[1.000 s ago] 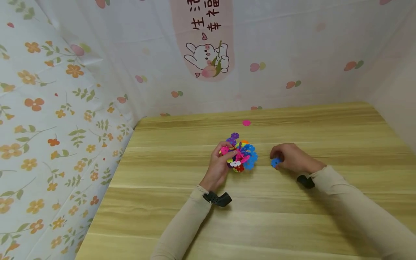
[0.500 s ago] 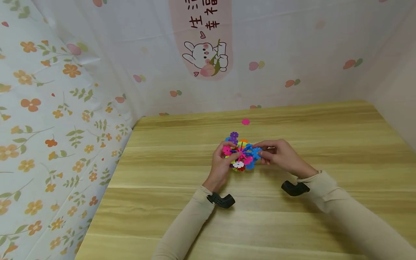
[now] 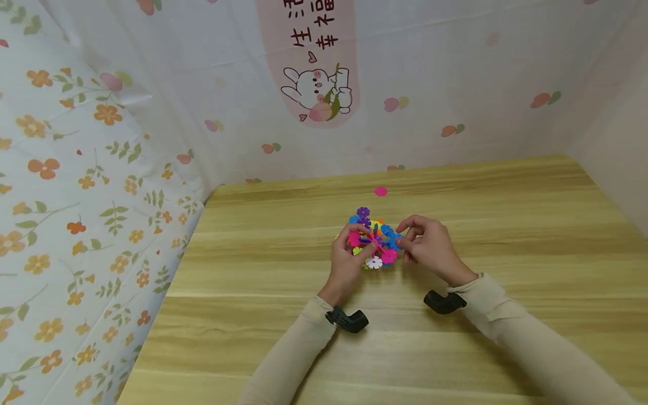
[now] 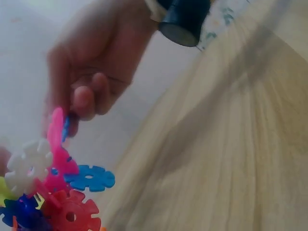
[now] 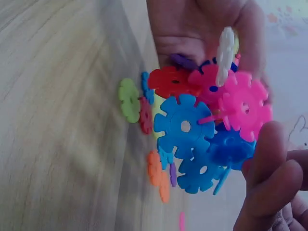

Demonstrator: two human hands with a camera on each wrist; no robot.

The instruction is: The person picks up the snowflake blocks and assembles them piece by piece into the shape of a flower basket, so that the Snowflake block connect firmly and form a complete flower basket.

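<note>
The left hand (image 3: 345, 267) is curled onto the near-left side of a rounded cluster of notched, flower-shaped plastic discs in many colours (image 3: 376, 237), which is held by its rim. The fingers of the right hand (image 3: 430, 247) are bent, tips at a deep-blue notched plastic disc (image 5: 231, 144) on the cluster's right side; whether it is pinched or merely touched cannot be told.

The cluster is held between the two hands over a light wood-grain tabletop (image 3: 278, 253); whether it is rested there is unclear. On its near side a white notched plastic disc (image 3: 373, 262) is seen, with a bright-pink one (image 3: 388, 257) just beside it.

Step in hand, as judged: the deep-blue disc is being slotted into, or adjusted on, the cluster. For the next move, a steady left grip and a straight push, slot to slot, seem called for; with a skewed push, neighbouring discs could be knocked loose.

Beyond the cluster, a loose hot-pink flat plastic disc (image 3: 381, 191) is left lying on the tabletop, apparently unattached and untouched by either hand.
</note>
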